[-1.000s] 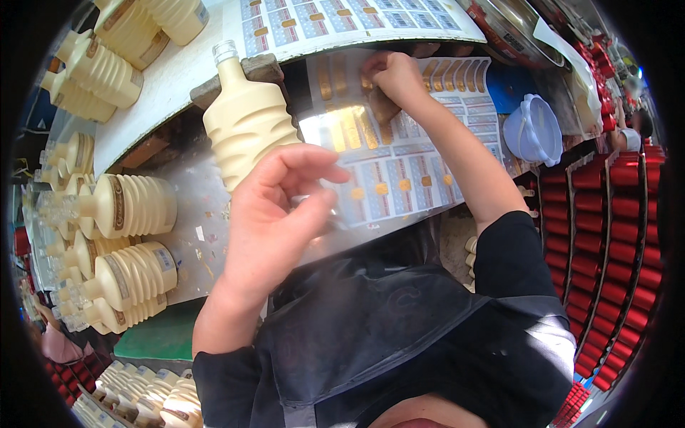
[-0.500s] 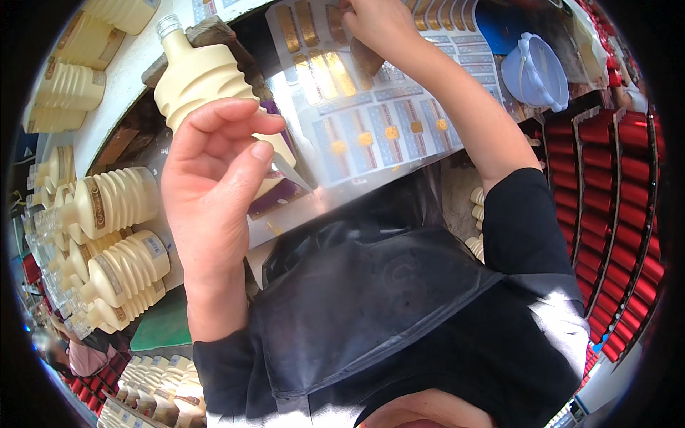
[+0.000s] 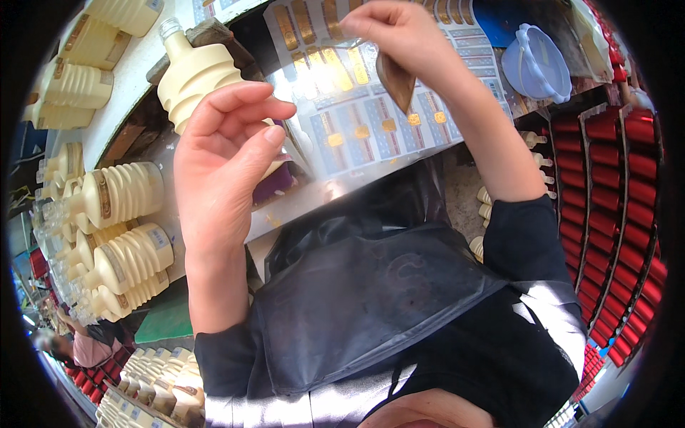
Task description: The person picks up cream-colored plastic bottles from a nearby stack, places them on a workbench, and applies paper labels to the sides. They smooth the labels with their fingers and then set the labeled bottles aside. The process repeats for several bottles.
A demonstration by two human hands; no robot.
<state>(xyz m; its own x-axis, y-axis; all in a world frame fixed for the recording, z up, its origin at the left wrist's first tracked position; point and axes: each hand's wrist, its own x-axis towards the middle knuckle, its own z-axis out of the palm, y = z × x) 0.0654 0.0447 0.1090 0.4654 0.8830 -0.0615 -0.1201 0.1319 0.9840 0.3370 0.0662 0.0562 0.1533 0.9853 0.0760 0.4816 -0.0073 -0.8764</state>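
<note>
My left hand [image 3: 227,153] is raised in front of a cream ribbed bottle [image 3: 200,75], its fingers curled toward the thumb. A pale pointed strip [image 3: 295,154] shows beside the thumb; I cannot make out what it is or how it is held. My right hand [image 3: 407,37] is over a sheet of gold and patterned labels [image 3: 364,153], its fingertips pinched near the upper gold ones. A flat brown pointed piece [image 3: 396,82] sticks out below that palm, held in the hand. The bottle lies tilted against a dark block [image 3: 212,33], its lower part hidden behind my left hand.
More cream bottles [image 3: 132,192] lie stacked at left, others [image 3: 153,378] stand lower left. A light blue bucket [image 3: 535,64] stands at upper right. Rows of red containers [image 3: 606,207] fill the right side. Another person [image 3: 89,349] is at far lower left.
My right hand has turned and drawn slightly toward me, and more of the brown pointed piece shows. My left hand has shifted slightly up and right, its fingers still curled.
</note>
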